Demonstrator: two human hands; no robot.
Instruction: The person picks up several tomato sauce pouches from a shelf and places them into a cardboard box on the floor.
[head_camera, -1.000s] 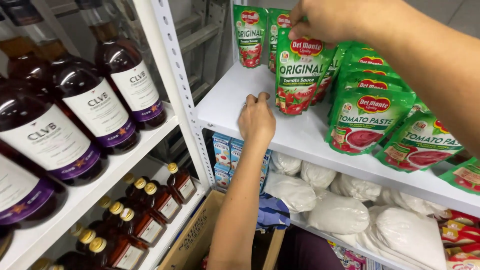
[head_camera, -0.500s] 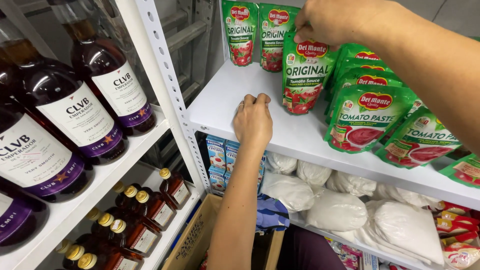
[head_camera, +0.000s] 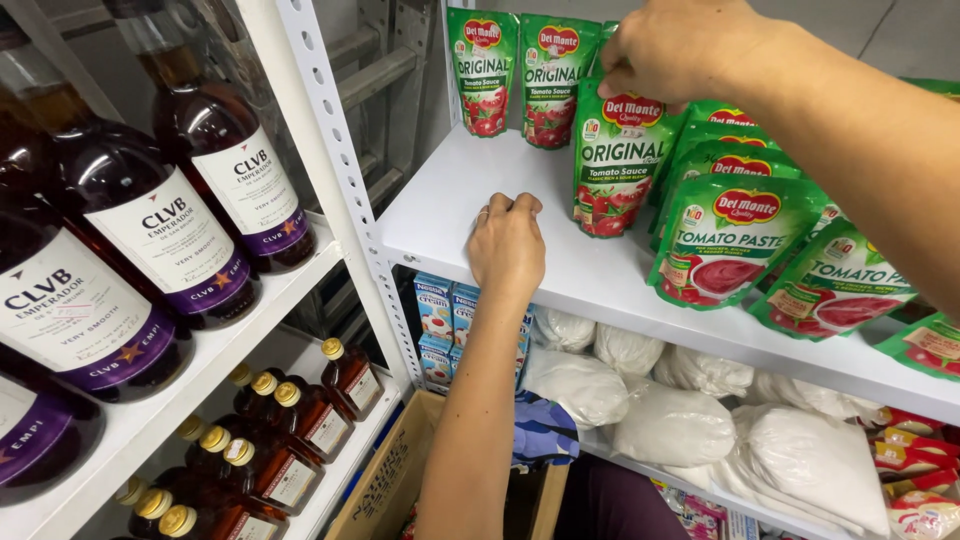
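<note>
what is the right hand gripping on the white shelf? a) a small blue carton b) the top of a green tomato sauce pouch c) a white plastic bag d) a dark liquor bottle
b: the right hand pinches the top edge of an upright green tomato sauce pouch, while the left hand rests on the white shelf beside it.

The pouch (head_camera: 615, 160) under the right hand (head_camera: 680, 50) is glossy green plastic film. The shelf (head_camera: 450, 215) beneath the left hand (head_camera: 507, 245) is smooth white painted metal. The bottles (head_camera: 215, 150) are shiny dark glass with paper labels.
</note>
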